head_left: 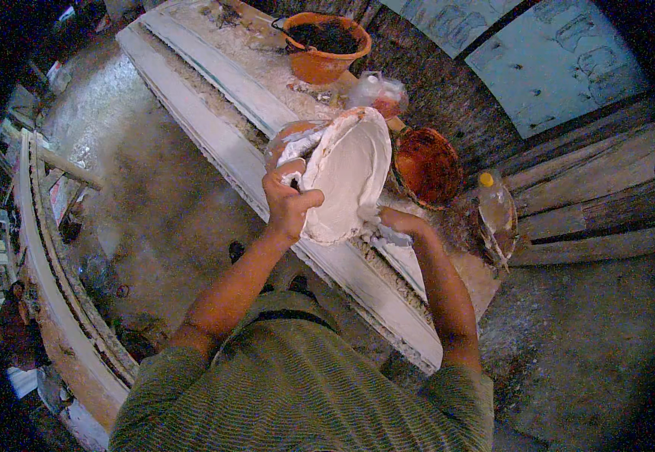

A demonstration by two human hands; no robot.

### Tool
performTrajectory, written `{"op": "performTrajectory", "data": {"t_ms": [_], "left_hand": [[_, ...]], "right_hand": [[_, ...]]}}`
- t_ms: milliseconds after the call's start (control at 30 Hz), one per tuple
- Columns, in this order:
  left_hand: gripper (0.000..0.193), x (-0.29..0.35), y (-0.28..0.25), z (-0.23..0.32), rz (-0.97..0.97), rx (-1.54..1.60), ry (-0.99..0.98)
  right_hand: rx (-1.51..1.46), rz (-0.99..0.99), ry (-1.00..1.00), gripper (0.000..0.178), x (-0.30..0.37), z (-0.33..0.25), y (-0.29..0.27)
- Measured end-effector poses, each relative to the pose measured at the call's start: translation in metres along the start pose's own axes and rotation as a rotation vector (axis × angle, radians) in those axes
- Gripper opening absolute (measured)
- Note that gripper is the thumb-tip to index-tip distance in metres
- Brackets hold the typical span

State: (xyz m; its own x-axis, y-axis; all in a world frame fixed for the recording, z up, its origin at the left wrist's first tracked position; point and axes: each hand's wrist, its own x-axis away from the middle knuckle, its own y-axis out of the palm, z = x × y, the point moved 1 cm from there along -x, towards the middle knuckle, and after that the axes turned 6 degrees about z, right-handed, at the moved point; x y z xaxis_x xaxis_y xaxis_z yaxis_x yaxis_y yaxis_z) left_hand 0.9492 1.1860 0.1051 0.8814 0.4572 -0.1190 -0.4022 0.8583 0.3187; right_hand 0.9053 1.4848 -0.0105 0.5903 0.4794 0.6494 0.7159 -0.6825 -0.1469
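An orange bucket (pixel 350 177) is tilted toward me above the white-coated boards, and thick white plaster covers its inside. My left hand (pixel 290 203) is closed on the bucket's left side, thumb over the near rim and fingers partly hidden behind it. At the lower right rim is my right hand (pixel 394 226), its fingertips smeared with white. It looks closed on that rim, with part of the fingers hidden by plaster and the bucket. Beneath the bucket run long pale boards (pixel 214 147) with rough crumbs in the grooves between them.
At the bench's far end stands an orange bucket (pixel 320 64) with dark contents. A clear plastic jug (pixel 376 94), an orange-brown basin (pixel 427 167) and a yellow-capped bottle (pixel 497 207) sit along its right side. A long curved moulding (pixel 56 301) stretches along the left.
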Motion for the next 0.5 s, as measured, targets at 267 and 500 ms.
{"op": "performTrajectory", "data": {"t_ms": [267,500], "left_hand": [[0.028,-0.007,-0.003,0.002,-0.097,0.046,-0.022],[0.035,-0.003,-0.015,0.002,-0.182,-0.021,-0.276]], "right_hand": [[1.076,0.23,-0.201,0.031,-0.011,-0.05,0.0],[1.601,0.296,-0.804,0.019,0.006,-0.168,-0.001]]}}
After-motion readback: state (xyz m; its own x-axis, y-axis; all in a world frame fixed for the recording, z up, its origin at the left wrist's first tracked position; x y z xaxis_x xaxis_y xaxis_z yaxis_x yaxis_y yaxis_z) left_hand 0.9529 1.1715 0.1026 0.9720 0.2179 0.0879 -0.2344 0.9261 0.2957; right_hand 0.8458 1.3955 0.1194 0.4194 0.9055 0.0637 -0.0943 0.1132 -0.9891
